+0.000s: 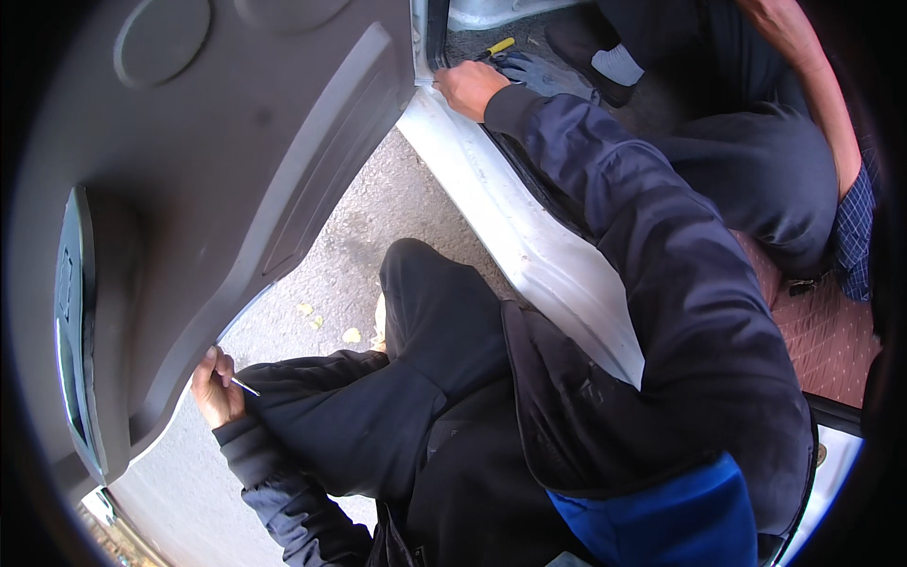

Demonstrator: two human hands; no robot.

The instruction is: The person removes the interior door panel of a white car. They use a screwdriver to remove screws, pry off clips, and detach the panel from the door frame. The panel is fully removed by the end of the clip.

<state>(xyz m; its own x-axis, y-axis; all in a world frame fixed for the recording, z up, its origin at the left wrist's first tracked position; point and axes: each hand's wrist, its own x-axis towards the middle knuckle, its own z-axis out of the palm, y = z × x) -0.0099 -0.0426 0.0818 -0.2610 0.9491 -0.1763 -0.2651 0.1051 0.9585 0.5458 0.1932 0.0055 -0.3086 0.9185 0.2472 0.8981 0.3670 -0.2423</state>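
My left hand [218,389] is closed around a thin pale stick [246,386], beside the lower edge of the open car door [312,180]. Only the end of the stick shows, so its kind is unclear. Up at the front end of the white door sill [515,246], where the door meets the body, is my right hand [470,90]. Its fingers are curled against the hinge-side edge, and whatever they grip is hidden. Just beyond it, a yellow-handled tool [499,47] and what looks like a grey-blue glove [534,72] lie on the dark car floor.
Another person's bent leg [746,180] and bare forearm [803,85] fill the car's interior at right, with a dark shoe [586,52] near my right hand. A reddish patterned seat [831,326] is behind. Grey pavement [378,203] with several yellow leaves shows below the door.
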